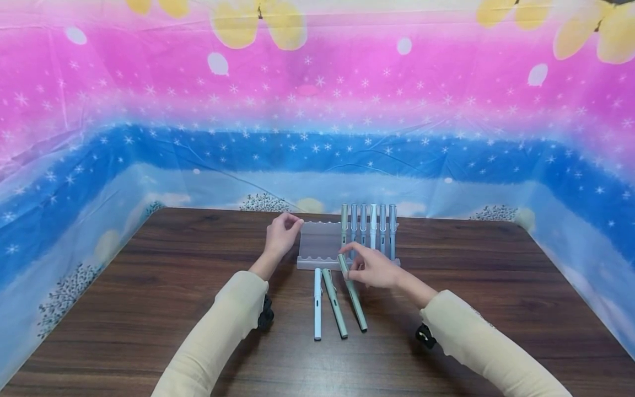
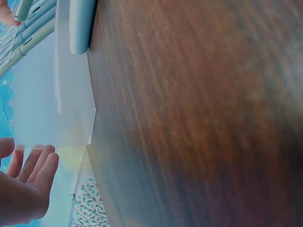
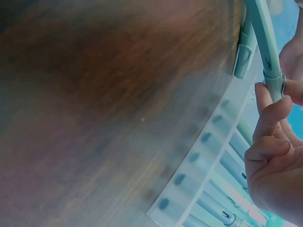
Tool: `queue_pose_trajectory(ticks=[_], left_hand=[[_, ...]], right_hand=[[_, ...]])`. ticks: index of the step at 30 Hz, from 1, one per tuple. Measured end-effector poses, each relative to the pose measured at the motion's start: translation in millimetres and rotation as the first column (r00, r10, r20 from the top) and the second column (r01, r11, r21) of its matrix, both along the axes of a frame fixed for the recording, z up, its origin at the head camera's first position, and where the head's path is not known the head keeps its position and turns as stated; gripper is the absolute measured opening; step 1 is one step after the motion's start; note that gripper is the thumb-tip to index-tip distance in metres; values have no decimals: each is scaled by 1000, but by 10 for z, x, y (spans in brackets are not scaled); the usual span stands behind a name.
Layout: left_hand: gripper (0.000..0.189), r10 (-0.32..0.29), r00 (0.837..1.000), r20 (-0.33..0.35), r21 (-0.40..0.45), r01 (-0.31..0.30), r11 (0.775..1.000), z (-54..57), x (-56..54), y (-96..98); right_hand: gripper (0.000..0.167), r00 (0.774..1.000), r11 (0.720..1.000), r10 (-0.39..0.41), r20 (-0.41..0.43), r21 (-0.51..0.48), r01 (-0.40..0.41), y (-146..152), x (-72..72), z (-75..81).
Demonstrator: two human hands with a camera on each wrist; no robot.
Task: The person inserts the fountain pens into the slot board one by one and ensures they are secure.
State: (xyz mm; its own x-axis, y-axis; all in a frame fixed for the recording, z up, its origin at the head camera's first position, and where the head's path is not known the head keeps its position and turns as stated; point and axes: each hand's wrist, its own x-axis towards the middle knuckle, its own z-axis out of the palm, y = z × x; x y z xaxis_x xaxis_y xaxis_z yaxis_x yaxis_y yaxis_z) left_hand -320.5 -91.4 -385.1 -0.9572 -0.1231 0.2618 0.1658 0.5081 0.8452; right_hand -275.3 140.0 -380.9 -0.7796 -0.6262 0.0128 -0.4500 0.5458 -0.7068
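Observation:
My right hand (image 1: 373,269) pinches a green pen (image 1: 354,298) near its upper, capped end. The pen slants in front of a clear pen rack (image 1: 322,240), its lower end toward me. In the right wrist view, thumb and fingertips meet around this pen (image 3: 266,42). At the rack's upper left corner, my left hand (image 1: 281,236) holds the edge between thumb and fingers. The left wrist view shows the fingertips of that hand (image 2: 31,177) at the rack's side edge (image 2: 71,127). A pale blue pen (image 1: 317,303) and another green pen (image 1: 335,303) lie before the rack.
Several pens (image 1: 373,223), one green and others bluish or white, stand side by side in the rack's right part. The rack rests on a dark wooden table (image 1: 198,248) near its back edge. A patterned pink and blue cloth (image 1: 317,138) hangs behind the table.

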Motion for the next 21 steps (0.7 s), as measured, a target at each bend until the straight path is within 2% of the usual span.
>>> queue_pose_trajectory(ticks=[7,15,21], left_hand=[[18,-2,1000,1,9,2,1000,-9,-14,-1],[19,-11,1000,-2,12,11,1000,1,2,-3],[20,-11,1000,2,12,11,1000,-8,-6,-6]], right_hand=[[48,999,998,-28,-36,-52,26,2,-31,64],[47,996,993,-86,-30,-80,83,4,-85,101],[46,991,988,-106,-87,-117,96,-8,-140,132]])
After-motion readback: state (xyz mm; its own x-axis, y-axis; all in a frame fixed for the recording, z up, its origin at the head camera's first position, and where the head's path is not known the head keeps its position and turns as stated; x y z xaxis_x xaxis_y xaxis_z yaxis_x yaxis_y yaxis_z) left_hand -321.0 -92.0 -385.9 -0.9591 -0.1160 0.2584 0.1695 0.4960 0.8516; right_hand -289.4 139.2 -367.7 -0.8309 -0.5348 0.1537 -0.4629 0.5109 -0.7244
